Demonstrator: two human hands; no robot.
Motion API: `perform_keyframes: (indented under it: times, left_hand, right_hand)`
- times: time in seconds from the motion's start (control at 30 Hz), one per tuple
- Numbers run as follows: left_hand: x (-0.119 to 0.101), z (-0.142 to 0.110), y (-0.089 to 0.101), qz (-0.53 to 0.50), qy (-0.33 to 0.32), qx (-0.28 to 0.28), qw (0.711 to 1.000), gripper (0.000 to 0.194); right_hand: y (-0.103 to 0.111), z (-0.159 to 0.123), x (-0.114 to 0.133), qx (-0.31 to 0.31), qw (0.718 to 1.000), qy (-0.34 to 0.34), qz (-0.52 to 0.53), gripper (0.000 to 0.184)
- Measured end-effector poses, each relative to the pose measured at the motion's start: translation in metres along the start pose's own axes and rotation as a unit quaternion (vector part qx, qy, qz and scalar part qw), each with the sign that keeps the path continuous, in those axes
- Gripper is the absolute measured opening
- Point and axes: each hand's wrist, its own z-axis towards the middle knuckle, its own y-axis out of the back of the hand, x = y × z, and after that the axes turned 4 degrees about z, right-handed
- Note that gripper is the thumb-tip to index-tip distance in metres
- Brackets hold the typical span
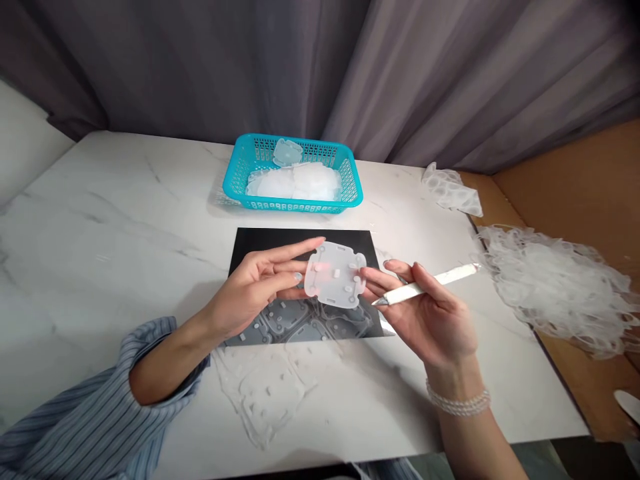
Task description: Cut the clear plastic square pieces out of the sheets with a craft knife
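Note:
Between my two hands is a translucent white plastic plate (334, 283) with notched corners, small slots and raised pegs. My left hand (255, 283) grips its left edge, fingers behind and thumb at the front. The fingertips of my right hand (430, 307) touch the plate's right edge. A white pen-like tool (430, 285) with a pointed grey tip lies across that hand, pinned by the thumb. Below the plate, a black mat (250, 243) bears several translucent moulded pieces (290, 320). Nearer to me, another clear moulded sheet (270, 393) rests on the table.
A turquoise basket (293, 205) with a pile of white translucent plates (300, 181) stands behind the mat. At the right, a heap of clear plastic offcuts (560, 287) lies over brown cardboard (570, 180). A smaller translucent bundle (450, 189) sits at the back right. A grey curtain (240, 67) hangs behind.

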Motion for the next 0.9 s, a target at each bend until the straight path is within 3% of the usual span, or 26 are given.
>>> perform_keyframes:
  times: [0.17,0.37,0.53,0.6,0.7,0.8,0.9]
  left_hand:
    - [-0.004,-0.001,-0.002,-0.015,0.015,-0.003,1.000,0.060]
    - [-0.004,0.000,-0.004,0.013,0.039,-0.022,0.999,0.068]
    - [0.006,-0.002,-0.002,0.071,0.037,-0.013,0.997,0.035]
    - [0.003,0.001,0.000,0.091,0.034,-0.036,0.995,0.027]
    - [-0.018,0.022,0.010,0.102,-0.021,-0.121,0.987,0.033]
    - [-0.048,0.065,0.030,0.173,-0.123,-0.208,0.955,0.041]
    - [-0.067,0.112,0.057,0.259,-0.115,-0.246,0.927,0.054]
  right_hand:
    - [-0.001,-0.001,0.001,-0.011,1.000,-0.001,-0.006,0.046]
    - [-0.002,-0.002,0.001,-0.011,1.000,-0.013,0.003,0.044]
    - [-0.001,0.000,-0.003,-0.013,0.999,-0.015,0.027,0.040]
    - [0.002,0.002,-0.005,-0.030,0.999,-0.013,0.030,0.038]
    - [0.007,0.006,-0.008,-0.064,0.997,0.007,0.033,0.035]
    - [0.010,0.009,-0.008,-0.076,0.996,0.034,0.038,0.035]
    - [0.009,0.008,-0.007,-0.077,0.995,0.053,0.034,0.037]
